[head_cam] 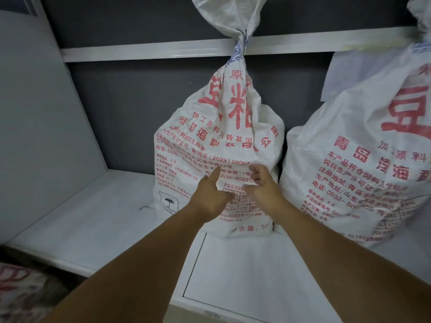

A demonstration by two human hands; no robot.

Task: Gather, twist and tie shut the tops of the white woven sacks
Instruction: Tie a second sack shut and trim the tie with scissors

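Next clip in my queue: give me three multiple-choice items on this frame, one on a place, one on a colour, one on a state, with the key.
1. Where does the second sack stand relative to the middle sack?
A) left of it B) on top of it C) right of it
2. What colour is the sacks' large lettering?
A) red B) green C) black
3. How is the middle sack's neck?
A) spread wide open B) gathered and twisted narrow C) folded flat

Key: 1 C, the second sack fills the right side of the view; 2 A, both sacks carry big red characters; 3 B, the neck pinches to a thin twist below a flared top.
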